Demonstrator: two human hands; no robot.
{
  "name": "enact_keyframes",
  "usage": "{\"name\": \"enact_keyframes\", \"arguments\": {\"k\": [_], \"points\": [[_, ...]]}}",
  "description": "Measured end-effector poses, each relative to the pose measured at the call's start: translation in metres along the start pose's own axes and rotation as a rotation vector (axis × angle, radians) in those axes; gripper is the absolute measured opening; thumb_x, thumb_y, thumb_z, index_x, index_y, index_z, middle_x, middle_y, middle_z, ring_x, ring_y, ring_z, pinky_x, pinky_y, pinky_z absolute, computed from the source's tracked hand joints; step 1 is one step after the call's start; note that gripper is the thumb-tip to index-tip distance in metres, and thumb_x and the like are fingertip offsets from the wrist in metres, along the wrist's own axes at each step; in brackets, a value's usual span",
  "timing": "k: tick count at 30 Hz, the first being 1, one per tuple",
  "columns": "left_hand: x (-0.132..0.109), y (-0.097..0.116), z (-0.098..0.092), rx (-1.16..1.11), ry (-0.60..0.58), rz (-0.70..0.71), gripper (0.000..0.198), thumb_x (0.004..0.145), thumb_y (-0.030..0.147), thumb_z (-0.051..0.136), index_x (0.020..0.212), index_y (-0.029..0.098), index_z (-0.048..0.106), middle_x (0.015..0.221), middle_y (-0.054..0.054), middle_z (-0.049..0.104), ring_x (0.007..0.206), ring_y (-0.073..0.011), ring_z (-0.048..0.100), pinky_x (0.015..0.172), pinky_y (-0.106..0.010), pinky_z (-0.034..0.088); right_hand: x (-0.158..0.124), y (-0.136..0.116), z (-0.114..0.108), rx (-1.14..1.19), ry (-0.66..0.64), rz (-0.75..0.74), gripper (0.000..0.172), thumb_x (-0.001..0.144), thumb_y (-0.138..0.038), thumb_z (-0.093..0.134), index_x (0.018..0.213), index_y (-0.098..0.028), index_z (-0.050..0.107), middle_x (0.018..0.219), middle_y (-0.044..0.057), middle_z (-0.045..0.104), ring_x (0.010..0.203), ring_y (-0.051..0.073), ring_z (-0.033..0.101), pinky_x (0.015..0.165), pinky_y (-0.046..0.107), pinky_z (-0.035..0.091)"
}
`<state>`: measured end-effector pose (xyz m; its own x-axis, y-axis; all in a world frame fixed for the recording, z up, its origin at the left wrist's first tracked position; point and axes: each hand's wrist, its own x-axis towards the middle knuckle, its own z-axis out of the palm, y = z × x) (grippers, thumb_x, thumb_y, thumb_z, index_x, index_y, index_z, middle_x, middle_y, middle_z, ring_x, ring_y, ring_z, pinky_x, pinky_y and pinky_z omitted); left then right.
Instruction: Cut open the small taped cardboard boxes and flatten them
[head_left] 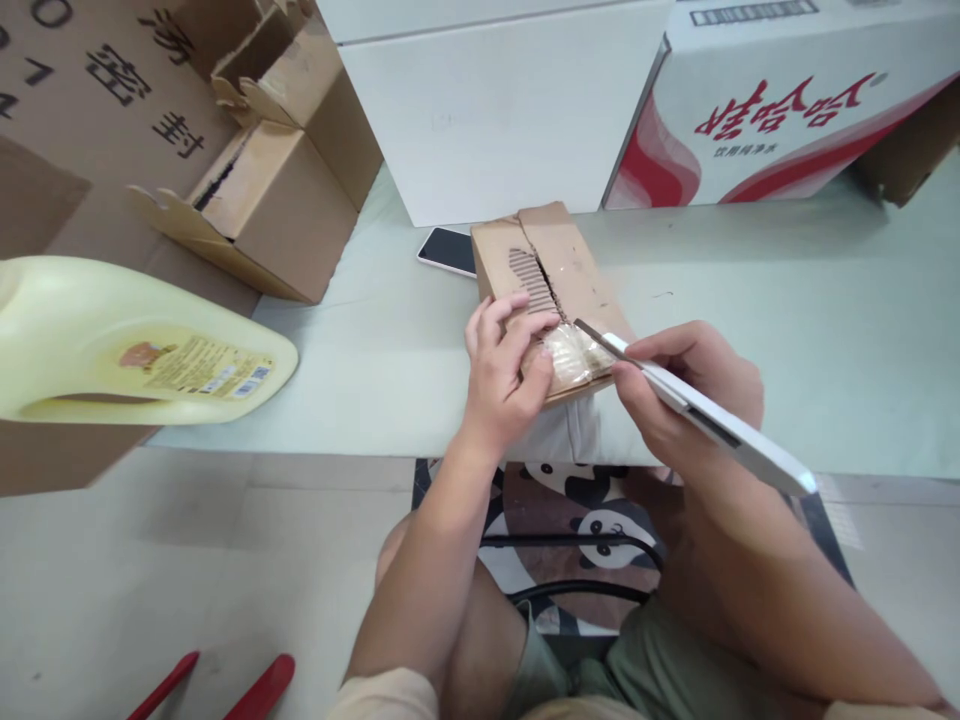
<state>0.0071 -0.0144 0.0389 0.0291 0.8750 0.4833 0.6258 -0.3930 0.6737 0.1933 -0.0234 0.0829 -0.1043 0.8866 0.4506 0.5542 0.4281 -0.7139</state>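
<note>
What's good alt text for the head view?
A person's left hand rests on a taped cardboard box while the right hand holds a white utility knife, blade at the tape. A smartphone lies beside the box; a yellow bottle is at left.

phone (448, 249) part-hidden by carton (576, 255) | bottle (67, 310) cropped left | label (202, 368) seemingly blurred

On your left you see a yellow bottle (150, 340) and cardboard boxes (292, 210); ahead, a phone (448, 251) and white cartons (502, 120); below you, a panda-print mat (544, 505).
</note>
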Motion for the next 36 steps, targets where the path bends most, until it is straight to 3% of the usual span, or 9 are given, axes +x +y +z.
{"name": "enact_keyframes", "arguments": {"k": [7, 17, 28, 36], "points": [[0.001, 0.003, 0.001, 0.058, -0.001, 0.004, 0.039, 0.1, 0.048, 0.037, 0.12, 0.026, 0.062, 0.134, -0.01, 0.055, 0.136, -0.0247, 0.048, 0.121, -0.046, 0.034, 0.005, 0.001, 0.002, -0.06, 0.075, -0.12, 0.011, 0.085, -0.03, 0.066, 0.079, -0.025, 0.059, 0.055, -0.004, 0.059, 0.04, 0.01, 0.048, 0.04, 0.025, 0.038], [0.001, 0.004, 0.002, 0.06, 0.008, -0.004, 0.033, 0.097, 0.042, 0.041, 0.116, 0.026, 0.063, 0.133, -0.009, 0.058, 0.134, -0.025, 0.049, 0.122, -0.047, 0.032, 0.006, -0.005, 0.008, -0.124, -0.019, -0.078, 0.009, 0.083, -0.029, 0.063, 0.078, -0.024, 0.058, 0.058, -0.004, 0.063, 0.046, 0.011, 0.054, 0.049, 0.023, 0.041], [0.003, 0.007, 0.0, 0.107, -0.052, -0.032, 0.037, 0.1, 0.04, 0.031, 0.116, 0.026, 0.062, 0.138, -0.007, 0.059, 0.138, -0.0239, 0.047, 0.118, -0.045, 0.033, 0.011, -0.014, -0.007, -0.077, -0.04, -0.048, 0.013, 0.077, -0.02, 0.061, 0.069, -0.023, 0.051, 0.048, -0.007, 0.049, 0.04, 0.008, 0.04, 0.043, 0.021, 0.033], [0.002, 0.008, 0.001, 0.066, -0.034, -0.057, 0.039, 0.1, 0.042, 0.031, 0.115, 0.025, 0.062, 0.14, -0.008, 0.058, 0.136, -0.024, 0.048, 0.118, -0.043, 0.033, 0.011, -0.016, -0.006, -0.121, -0.108, -0.094, 0.01, 0.079, -0.019, 0.06, 0.072, -0.023, 0.054, 0.051, -0.006, 0.056, 0.041, 0.008, 0.046, 0.046, 0.02, 0.036]]}}
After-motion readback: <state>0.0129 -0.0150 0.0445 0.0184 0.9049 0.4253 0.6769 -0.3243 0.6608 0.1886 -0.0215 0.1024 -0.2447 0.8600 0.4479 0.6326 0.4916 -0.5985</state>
